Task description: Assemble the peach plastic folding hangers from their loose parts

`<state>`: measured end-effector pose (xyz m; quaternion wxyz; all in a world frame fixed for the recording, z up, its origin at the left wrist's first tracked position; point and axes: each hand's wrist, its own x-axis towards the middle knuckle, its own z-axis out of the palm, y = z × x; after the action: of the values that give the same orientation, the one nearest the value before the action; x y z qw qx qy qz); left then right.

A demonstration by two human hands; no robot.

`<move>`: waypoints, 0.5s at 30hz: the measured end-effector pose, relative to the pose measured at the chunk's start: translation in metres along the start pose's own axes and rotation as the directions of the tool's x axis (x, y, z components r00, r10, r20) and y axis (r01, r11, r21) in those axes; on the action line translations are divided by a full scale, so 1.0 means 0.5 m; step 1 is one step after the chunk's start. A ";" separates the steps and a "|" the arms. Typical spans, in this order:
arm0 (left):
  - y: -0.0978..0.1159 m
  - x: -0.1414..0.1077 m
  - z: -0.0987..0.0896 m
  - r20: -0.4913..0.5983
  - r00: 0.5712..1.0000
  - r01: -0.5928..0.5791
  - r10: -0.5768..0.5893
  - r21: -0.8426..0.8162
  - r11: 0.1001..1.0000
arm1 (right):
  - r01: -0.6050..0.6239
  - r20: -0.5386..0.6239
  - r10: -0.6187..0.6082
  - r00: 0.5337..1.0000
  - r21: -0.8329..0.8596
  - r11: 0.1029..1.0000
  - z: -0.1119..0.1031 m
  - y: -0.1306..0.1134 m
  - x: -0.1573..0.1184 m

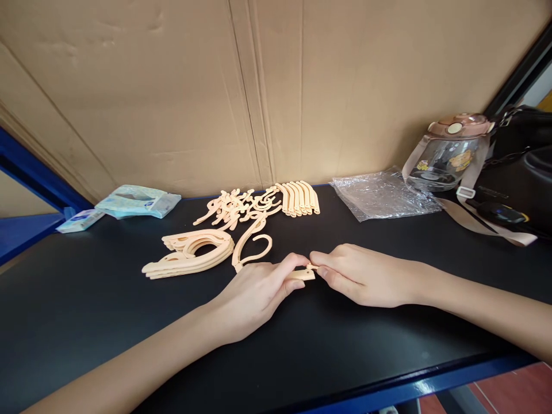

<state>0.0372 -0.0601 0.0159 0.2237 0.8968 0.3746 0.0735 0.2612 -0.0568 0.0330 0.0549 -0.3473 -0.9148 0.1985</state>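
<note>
My left hand (254, 296) is closed around a cream plastic hanger arm (305, 275), whose holed end sticks out past the thumb. My right hand (366, 276) pinches a small cream piece (311, 267) against that end; most of it is hidden by the fingertips. Just beyond my left hand lie a cream curved arm and a hook (264, 247), partly covered by the hand. To the left rests a stack of folded cream hangers (202, 264). Farther back are a heap of loose hooks (233, 207) and a row of curved hanger arms (297, 198).
A clear plastic bag (383, 195) lies at the back right, beside a strapped water bottle (452, 155) and a black bag (521, 178). Tissue packs (135, 201) sit at the back left. Cardboard (172, 86) walls the rear of the black tabletop (86, 310).
</note>
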 end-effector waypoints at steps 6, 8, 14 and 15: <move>-0.001 -0.001 -0.001 -0.021 1.000 -0.018 0.018 -0.004 1.000 | -0.044 -0.037 0.048 0.998 0.109 0.993 -0.003 -0.010 -0.004; -0.001 -0.002 -0.002 -0.024 0.999 -0.029 0.029 -0.007 1.000 | -0.059 -0.041 0.066 0.997 0.158 0.986 -0.004 -0.013 -0.006; 0.001 -0.005 -0.003 -0.048 0.996 -0.077 0.075 -0.034 0.996 | -0.061 -0.010 0.066 0.998 0.273 0.960 -0.012 -0.022 -0.008; 0.001 -0.005 -0.003 -0.064 0.994 -0.091 0.089 -0.038 0.995 | -0.074 0.001 0.077 0.997 0.293 0.953 -0.012 -0.023 -0.008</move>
<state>0.0353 -0.0617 0.0175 0.2267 0.9053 0.3390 0.1189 0.2587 -0.0651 0.0434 0.1031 -0.3713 -0.8610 0.3320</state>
